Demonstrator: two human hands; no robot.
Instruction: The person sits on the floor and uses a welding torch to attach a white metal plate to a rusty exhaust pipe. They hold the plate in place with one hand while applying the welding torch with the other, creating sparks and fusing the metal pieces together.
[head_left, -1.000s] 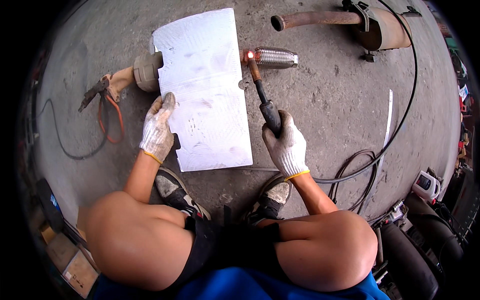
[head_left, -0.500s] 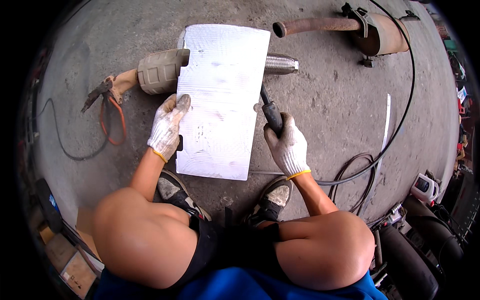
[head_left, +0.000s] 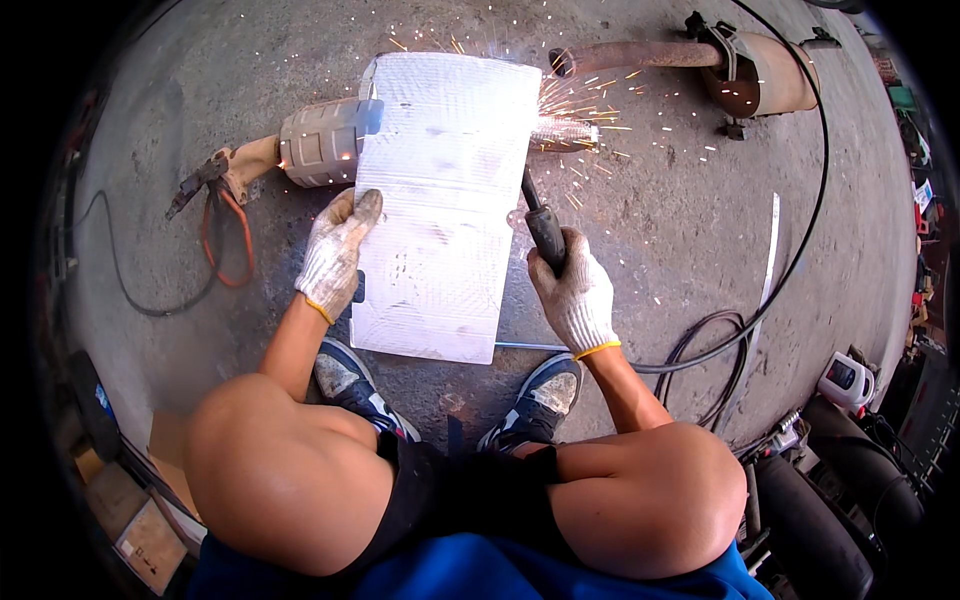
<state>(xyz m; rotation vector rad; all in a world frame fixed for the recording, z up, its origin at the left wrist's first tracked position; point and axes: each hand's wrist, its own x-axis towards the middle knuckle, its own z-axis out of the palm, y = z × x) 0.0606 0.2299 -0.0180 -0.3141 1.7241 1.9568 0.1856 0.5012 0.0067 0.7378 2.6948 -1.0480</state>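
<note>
A gloved hand, my left hand [head_left: 336, 252], is closed on the left edge of a white cardboard sheet [head_left: 440, 220]. In my right hand [head_left: 577, 295], also gloved, is the black handle of a welding torch [head_left: 545, 237]; its neck runs up behind the sheet, which hides the tip. Sparks fly from behind the cardboard's upper right side. Beneath lies an exhaust part on the floor: a ribbed metal casing [head_left: 317, 146] shows on the left, a braided flexible pipe [head_left: 572, 133] on the right. The stretch between is covered by the sheet.
A rusty muffler with a pipe [head_left: 640, 54] lies at the far right. The black torch cable [head_left: 822, 150] arcs down the right side to a coil [head_left: 700, 365]. A dark clamp [head_left: 195, 185] and an orange loop [head_left: 247, 245] sit at left. Dark cylinders [head_left: 820, 520] lie lower right.
Bright sparks and a glow have appeared behind the cardboard. The exhaust part has shifted very slightly. Both hands stay almost where they were.
</note>
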